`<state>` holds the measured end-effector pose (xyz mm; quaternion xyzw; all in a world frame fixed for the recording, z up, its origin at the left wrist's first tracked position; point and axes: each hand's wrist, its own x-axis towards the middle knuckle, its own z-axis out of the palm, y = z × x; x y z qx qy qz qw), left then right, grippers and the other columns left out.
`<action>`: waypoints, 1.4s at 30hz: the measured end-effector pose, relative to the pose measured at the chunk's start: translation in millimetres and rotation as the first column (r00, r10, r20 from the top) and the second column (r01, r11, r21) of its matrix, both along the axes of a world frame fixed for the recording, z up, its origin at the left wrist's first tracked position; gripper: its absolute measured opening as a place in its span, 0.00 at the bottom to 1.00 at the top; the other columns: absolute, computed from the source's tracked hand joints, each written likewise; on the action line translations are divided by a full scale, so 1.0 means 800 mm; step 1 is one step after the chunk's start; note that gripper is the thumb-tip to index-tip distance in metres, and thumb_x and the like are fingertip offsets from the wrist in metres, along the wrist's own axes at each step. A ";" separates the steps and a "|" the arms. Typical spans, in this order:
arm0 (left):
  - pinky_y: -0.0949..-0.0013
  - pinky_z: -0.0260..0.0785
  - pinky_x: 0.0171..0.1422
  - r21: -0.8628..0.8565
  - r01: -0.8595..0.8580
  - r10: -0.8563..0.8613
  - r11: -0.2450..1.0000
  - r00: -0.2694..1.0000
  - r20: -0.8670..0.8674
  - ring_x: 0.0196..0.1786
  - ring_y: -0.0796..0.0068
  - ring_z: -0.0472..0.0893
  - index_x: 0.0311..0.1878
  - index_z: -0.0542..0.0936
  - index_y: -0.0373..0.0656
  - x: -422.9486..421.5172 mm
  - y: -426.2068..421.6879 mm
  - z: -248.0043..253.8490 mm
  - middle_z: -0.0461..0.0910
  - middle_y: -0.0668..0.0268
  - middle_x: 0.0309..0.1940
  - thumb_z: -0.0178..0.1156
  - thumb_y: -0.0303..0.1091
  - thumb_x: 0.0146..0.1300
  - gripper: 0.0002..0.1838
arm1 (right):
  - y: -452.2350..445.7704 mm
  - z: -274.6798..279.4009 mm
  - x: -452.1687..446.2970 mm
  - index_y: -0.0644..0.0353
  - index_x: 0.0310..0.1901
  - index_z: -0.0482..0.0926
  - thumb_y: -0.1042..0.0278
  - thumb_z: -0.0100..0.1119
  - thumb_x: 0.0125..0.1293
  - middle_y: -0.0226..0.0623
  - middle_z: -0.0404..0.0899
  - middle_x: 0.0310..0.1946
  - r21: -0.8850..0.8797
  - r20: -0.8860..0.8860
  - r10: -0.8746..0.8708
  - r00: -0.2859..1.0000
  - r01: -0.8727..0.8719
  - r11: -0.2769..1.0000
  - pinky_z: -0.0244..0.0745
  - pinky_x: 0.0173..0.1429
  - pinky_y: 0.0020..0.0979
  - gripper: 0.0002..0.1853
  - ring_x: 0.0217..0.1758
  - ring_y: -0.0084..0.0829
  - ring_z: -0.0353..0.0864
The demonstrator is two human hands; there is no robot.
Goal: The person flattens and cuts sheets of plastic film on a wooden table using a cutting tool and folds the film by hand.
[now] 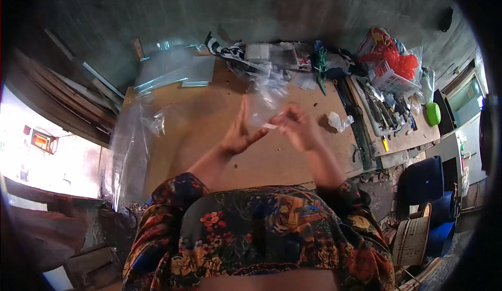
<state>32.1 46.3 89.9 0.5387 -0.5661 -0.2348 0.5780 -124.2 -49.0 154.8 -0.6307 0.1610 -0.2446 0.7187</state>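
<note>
A clear plastic bag (266, 100) stands up between my two hands above the wooden table. My left hand (241, 131) is spread, with its fingers upright along the bag's left side and the thumb pointing right. At the bag's lower right edge, the fingers of my right hand (297, 126) are pinched together on a small white piece (270, 126), slightly blurred. Whether that piece is part of the bag cannot be made out.
Clear sheets (167, 68) lie at the back left of the table (209, 108). Cloths and bags (282, 55) line the wall. Crumpled white paper (340, 122), a tool tray (384, 110) and a basket (395, 79) are on the right. Blue chairs (424, 178) stand beyond.
</note>
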 end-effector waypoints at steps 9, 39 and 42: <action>0.63 0.40 0.70 -0.155 0.382 -0.408 0.911 0.779 -0.476 0.71 0.63 0.43 0.69 0.39 0.42 0.015 0.028 -0.017 0.39 0.59 0.70 0.62 0.50 0.51 0.52 | 0.013 0.014 -0.009 0.60 0.30 0.70 0.73 0.57 0.60 0.33 0.75 0.24 0.313 0.467 0.072 0.881 -0.241 0.919 0.73 0.37 0.28 0.05 0.30 0.32 0.79; 0.74 0.66 0.47 0.303 -0.297 0.346 0.905 0.930 -0.120 0.38 0.79 0.73 0.40 0.75 0.36 -0.018 0.052 -0.039 0.77 0.67 0.32 0.56 0.32 0.61 0.09 | 0.020 -0.015 -0.032 0.61 0.35 0.70 0.73 0.53 0.62 0.31 0.74 0.26 0.399 0.371 -0.293 0.881 0.134 0.907 0.76 0.30 0.30 0.04 0.25 0.30 0.79; 0.76 0.67 0.38 0.091 -0.419 0.426 0.904 0.901 -0.079 0.28 0.80 0.71 0.35 0.74 0.39 -0.006 0.048 -0.031 0.74 0.71 0.27 0.50 0.31 0.64 0.07 | 0.010 -0.016 -0.042 0.62 0.36 0.70 0.73 0.52 0.62 0.31 0.73 0.26 0.220 0.234 -0.448 0.863 0.401 0.889 0.74 0.29 0.27 0.04 0.25 0.29 0.79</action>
